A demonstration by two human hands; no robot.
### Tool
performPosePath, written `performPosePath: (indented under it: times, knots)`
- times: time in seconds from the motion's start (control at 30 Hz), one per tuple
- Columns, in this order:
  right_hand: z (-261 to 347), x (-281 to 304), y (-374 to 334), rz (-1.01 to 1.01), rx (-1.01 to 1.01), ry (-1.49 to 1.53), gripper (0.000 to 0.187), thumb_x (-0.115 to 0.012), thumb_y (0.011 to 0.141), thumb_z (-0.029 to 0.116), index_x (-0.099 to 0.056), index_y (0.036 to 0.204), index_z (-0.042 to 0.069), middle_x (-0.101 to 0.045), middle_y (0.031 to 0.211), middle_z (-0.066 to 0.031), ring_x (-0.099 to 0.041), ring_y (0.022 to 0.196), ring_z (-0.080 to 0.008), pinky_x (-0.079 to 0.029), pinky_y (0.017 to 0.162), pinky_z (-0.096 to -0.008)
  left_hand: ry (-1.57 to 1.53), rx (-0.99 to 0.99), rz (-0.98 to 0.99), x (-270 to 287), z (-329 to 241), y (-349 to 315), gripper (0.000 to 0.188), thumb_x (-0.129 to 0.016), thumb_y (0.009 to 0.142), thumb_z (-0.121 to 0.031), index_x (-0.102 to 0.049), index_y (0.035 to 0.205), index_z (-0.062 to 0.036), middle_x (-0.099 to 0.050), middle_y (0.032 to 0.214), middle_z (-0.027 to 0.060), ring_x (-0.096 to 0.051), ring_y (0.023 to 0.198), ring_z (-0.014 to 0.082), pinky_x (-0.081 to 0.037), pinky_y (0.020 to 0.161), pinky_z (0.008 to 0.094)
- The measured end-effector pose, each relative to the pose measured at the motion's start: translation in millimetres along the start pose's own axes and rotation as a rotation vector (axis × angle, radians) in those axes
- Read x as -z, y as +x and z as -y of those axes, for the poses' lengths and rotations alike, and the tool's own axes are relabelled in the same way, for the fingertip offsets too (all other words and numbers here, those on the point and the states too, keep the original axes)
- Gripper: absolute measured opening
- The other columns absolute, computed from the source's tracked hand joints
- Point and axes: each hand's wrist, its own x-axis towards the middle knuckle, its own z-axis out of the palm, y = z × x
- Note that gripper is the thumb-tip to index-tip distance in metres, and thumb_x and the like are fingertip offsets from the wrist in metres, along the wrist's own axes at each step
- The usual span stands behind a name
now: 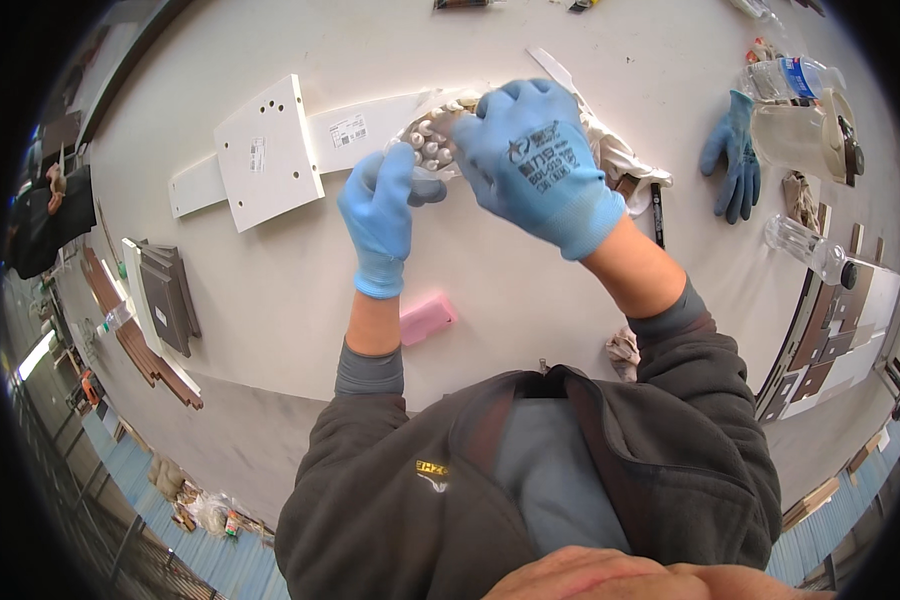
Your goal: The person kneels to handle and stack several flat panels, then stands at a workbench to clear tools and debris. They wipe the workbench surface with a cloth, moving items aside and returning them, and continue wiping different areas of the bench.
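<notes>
Both my hands wear blue gloves and hold a clear plastic bag of small pale fittings [432, 145] above the white table [270, 300]. My left hand [382, 215] grips the bag from below. From the right, my right hand [535, 165] covers the bag's top, with its fingers curled over it. Part of the bag is hidden behind that glove.
A white drilled panel [267, 152] lies on a long white board [360, 125] at the left. A pink block [426, 318] sits near my body. A spare blue glove [732, 155], a black pen [658, 213], a plastic bottle [792, 78] and a clear container [805, 248] lie at the right. Dark boards [165, 300] lean at the left edge.
</notes>
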Motion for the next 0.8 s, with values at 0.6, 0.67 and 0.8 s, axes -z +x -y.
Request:
performPosePath:
  times: [0.6, 0.67, 0.8]
  knots:
    - [-1.0, -30.8, 37.7, 0.203, -0.092, -0.026, 0.015, -0.077, 0.085, 0.028, -0.08, 0.096, 0.019, -0.077, 0.095, -0.0058, -0.073, 0.096, -0.0254, -0.051, 0.085, -0.0413, 0.203, -0.08, 0.109, -4.9, 17.2, -4.7, 0.03, -0.065, 0.108, -0.019, -0.071, 0.087, 0.0024, -0.076, 0.077, 0.0076, -0.072, 0.07, 0.013, -0.055, 0.069, 0.0275]
    - [3.2, -29.3, 40.1, 0.21, -0.096, 0.043, 0.018, -0.078, 0.085, 0.03, -0.08, 0.096, 0.016, -0.078, 0.1, -0.0075, -0.075, 0.098, -0.0274, -0.053, 0.089, -0.0421, 0.048, 0.013, 0.066, -3.3, 19.3, -4.1, 0.029, -0.064, 0.108, -0.018, -0.071, 0.088, 0.0029, -0.076, 0.077, 0.0081, -0.072, 0.07, 0.0129, -0.055, 0.07, 0.0274]
    - [-24.4, -28.7, 33.6, -0.032, -0.087, 0.461, 0.033, -0.084, 0.088, 0.039, -0.081, 0.101, 0.009, -0.081, 0.099, -0.0109, -0.078, 0.097, -0.0286, -0.059, 0.088, -0.0414, 0.072, -0.093, 0.049, 11.6, 28.8, 2.8, 0.019, -0.066, 0.107, -0.016, -0.074, 0.108, 0.0014, -0.077, 0.082, 0.0105, -0.075, 0.07, 0.0168, -0.058, 0.066, 0.0268]
